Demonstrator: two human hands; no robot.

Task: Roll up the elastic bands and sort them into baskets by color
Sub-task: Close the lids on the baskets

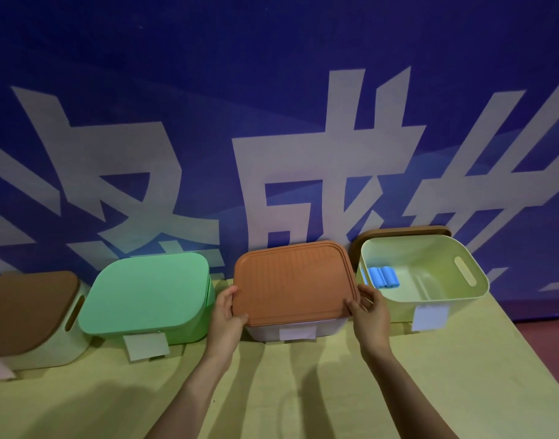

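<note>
The left hand (229, 308) and right hand (368, 307) each kept a closed grip on a side edge of the orange lid (292, 280), which lay on the middle basket (328, 327). In the open basket (474, 274) to the right, blue rolled bands (383, 277) lay side by side near its left wall, long axes running near to far.

Orange lid (292, 282) blocks its basket (295, 327); open basket (445, 299) accessible.

Table (303, 391) draped in yellow-green cloth, four baskets in a row along its far edge, cream basket (50, 353) under a brown lid (28, 312) far left, green lidded basket (151, 293) beside it, pale basket (265, 332) under an orange lid (294, 280), open pale-green basket (398, 312) at the right end.
</note>
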